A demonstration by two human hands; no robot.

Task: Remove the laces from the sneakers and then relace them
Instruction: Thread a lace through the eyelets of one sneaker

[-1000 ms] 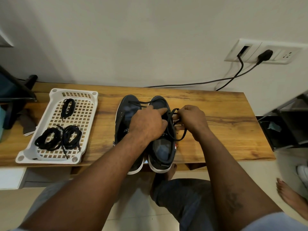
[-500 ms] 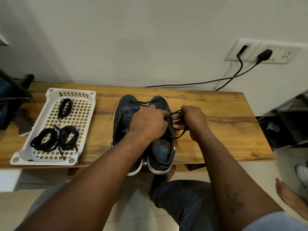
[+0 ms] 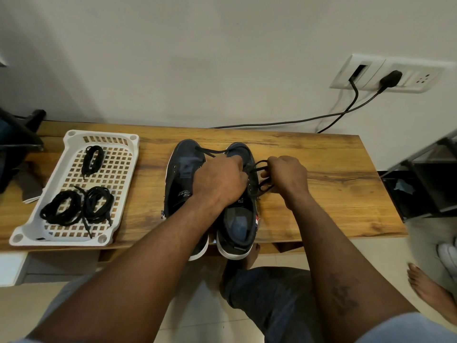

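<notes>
**Containers.** A white tray [image 3: 111, 135] sits at the left of the worktop [image 3: 321, 194]. It holds three black lace bundles [image 3: 60, 210]: one at the far end, and two at the near end, side by side and touching. Loose lace tips trail over the tray floor.

**Task items.** Two dark sneakers stand side by side at mid-worktop, toes to the wall and heels overhanging the near edge. The left sneaker [image 3: 184, 174] shows open eyelets, and one strand lies across its toe. The right sneaker [image 3: 237, 224] carries the lace [image 3: 259, 174], which loops out over its outer side.

**Grip.** The left hand [image 3: 220, 181] lies across both sneakers. Its grip is closed, with the fingers curled down on the right sneaker's eyelet rows and the fingertips at the lace. Whether they also pinch the lace cannot be told. The right hand [image 3: 288, 175] is just beside the right sneaker, with a tight grip pinching the lace loops.

**Surroundings.** A wall socket [image 3: 425, 78] has a black plug [image 3: 390, 78] in it, and its cable [image 3: 272, 123] runs along the wall behind the worktop. A black object [image 3: 17, 137] at the left edge is cut off and cannot be identified. A dark shelf [image 3: 425, 189] stands to the right. The forearms hide the sneakers' midsections.

**Materials.** The worktop is grained wood, orange-brown. The tray is plastic with a square lattice floor, slotted walls and rounded corners. The sneakers have fabric uppers and white soles.
</notes>
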